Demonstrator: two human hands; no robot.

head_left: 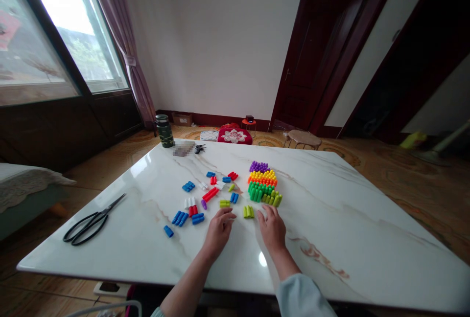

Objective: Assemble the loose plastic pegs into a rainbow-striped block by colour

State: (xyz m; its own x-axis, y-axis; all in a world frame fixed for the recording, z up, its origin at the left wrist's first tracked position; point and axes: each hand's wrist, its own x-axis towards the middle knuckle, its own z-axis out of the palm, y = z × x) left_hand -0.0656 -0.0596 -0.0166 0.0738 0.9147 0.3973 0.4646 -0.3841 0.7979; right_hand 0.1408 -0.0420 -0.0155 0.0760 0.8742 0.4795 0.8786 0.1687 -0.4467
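Lime-green block [248, 212] sits between the left hand [220, 227] and right hand [272, 225], fingers loosely parted on nothing, purple-to-green rows [257, 192] already grouped, blue/red/white bits [210, 194] still scattered.

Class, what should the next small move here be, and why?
Probably the right hand should slide the loose lime-green cluster, lying just left of its fingers, over to the lime-green group: the colours match, it is close by, and the neighbouring green group is likewise gathered by colour.
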